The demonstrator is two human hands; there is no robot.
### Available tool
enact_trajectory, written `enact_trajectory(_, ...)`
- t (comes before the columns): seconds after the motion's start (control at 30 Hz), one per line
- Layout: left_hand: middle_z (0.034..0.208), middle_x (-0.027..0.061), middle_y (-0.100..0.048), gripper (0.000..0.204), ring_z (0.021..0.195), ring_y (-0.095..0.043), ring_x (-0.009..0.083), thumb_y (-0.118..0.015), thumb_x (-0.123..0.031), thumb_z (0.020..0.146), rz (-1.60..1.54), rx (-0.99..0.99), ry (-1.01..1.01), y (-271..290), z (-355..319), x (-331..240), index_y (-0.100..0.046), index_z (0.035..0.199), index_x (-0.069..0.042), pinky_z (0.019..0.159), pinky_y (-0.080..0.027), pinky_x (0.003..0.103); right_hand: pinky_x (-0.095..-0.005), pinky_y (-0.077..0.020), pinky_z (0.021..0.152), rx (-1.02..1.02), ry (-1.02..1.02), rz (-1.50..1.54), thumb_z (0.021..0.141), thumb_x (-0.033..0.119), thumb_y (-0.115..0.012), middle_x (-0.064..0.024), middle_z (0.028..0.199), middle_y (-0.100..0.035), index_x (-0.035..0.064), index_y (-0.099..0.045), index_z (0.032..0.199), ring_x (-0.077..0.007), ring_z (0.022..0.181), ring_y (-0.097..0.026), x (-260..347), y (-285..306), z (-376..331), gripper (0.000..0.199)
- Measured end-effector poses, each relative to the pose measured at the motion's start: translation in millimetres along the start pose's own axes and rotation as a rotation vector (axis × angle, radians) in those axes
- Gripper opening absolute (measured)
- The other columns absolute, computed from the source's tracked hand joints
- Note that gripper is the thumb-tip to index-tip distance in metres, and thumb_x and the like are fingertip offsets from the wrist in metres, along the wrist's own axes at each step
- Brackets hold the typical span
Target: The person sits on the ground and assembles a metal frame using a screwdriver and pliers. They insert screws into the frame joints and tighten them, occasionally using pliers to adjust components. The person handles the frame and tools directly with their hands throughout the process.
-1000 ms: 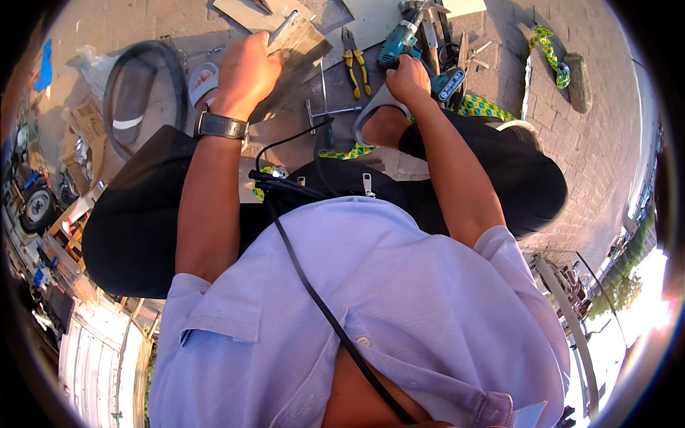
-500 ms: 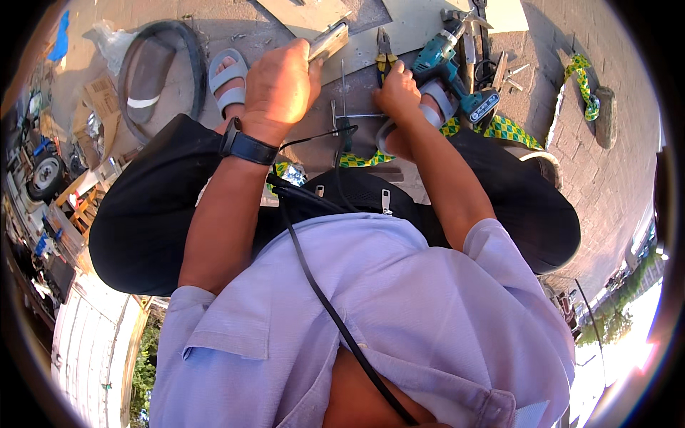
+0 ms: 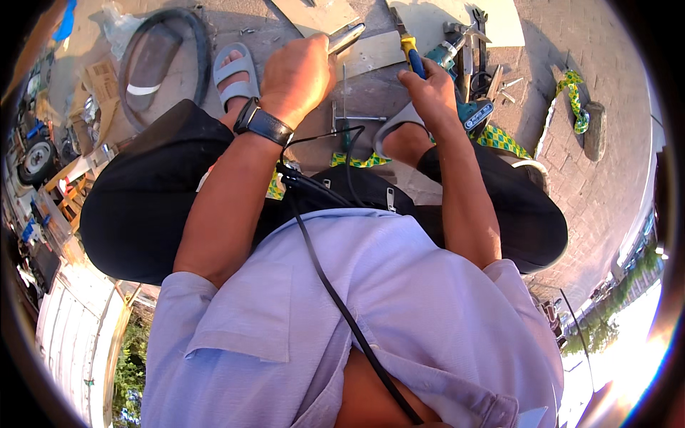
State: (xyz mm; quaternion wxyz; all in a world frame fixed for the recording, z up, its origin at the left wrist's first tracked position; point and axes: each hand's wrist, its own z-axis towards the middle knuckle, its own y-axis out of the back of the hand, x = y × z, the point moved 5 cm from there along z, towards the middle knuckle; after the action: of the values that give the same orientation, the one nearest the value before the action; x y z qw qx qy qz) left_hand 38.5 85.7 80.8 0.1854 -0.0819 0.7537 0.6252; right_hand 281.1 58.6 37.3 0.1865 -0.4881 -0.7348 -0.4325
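Observation:
My left hand (image 3: pixel 296 78), with a watch on its wrist, is closed round a shiny metal piece (image 3: pixel 347 38); only its far end sticks out, so its kind is hidden. To the right, my right hand (image 3: pixel 432 98) grips a pair of pliers (image 3: pixel 409 47) by their yellow and blue handles, jaws pointing away from me. Behind that hand lies a teal cordless drill (image 3: pixel 444 53), partly covered. On the ground between my feet are a T-shaped metal rod (image 3: pixel 360 118) and a thin upright-looking rod (image 3: pixel 344 85) with a dark green handle.
Flat boards (image 3: pixel 371 55) lie ahead. A hammer (image 3: pixel 468 43) and other hand tools are heaped at the right. Yellow-green patterned strap (image 3: pixel 503 140) runs near my right foot. A black rubber loop (image 3: pixel 205 64) lies left, a wooden block (image 3: pixel 594 132) far right. A black cable (image 3: pixel 321 278) hangs before me.
My right hand has taken the pliers up off the ground and moved slightly right with them. My left hand has shifted a little to the right and away, still holding the metal piece.

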Motion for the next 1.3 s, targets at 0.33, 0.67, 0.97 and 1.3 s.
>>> enact_trajectory(0.33,0.083,0.0211,-0.072,0.019,0.082,-0.07,0.0436,-0.07,-0.023,0.087,0.017,-0.006,0.01,-5,-2,-2,-0.071,0.092,-0.005,0.073,-0.056,0.052,-0.0408,-0.0545,0.088,0.024,0.397,-0.309,0.086,0.021,-0.071,-0.0227,0.105,-0.072,0.0034,-0.06,0.136,-0.0342,0.095,-0.071,60,4,-45,0.054)
enact_trajectory(0.67,0.084,0.0216,-0.071,0.017,0.084,-0.069,0.0437,-0.068,-0.02,0.086,0.003,0.004,0.014,-3,-3,-4,-0.069,0.09,-0.004,0.074,-0.055,0.053,-0.0463,-0.0551,0.09,-0.092,0.52,-0.407,0.085,0.019,-0.071,-0.0248,0.116,-0.069,0.0037,-0.058,0.139,-0.0409,0.106,-0.068,55,5,-45,0.057)
enact_trajectory(0.97,0.087,0.023,-0.072,0.014,0.084,-0.071,0.0439,-0.064,-0.015,0.084,0.015,0.012,0.005,5,1,-5,-0.07,0.091,-0.004,0.076,-0.057,0.053,-0.0467,-0.0542,0.092,-0.184,0.528,-0.242,0.085,0.018,-0.075,-0.0252,0.12,-0.068,-0.0006,-0.055,0.14,-0.0429,0.107,-0.067,50,-1,-50,0.062)
enact_trajectory(1.3,0.091,0.0228,-0.073,0.02,0.089,-0.071,0.0428,-0.067,-0.019,0.085,0.047,0.047,0.038,4,9,2,-0.072,0.096,-0.004,0.08,-0.058,0.051,-0.0538,-0.0513,0.095,-0.305,0.495,-0.08,0.09,0.016,-0.067,-0.0324,0.127,-0.058,-0.0045,-0.038,0.148,-0.0509,0.111,-0.062,19,-67,-57,0.068)
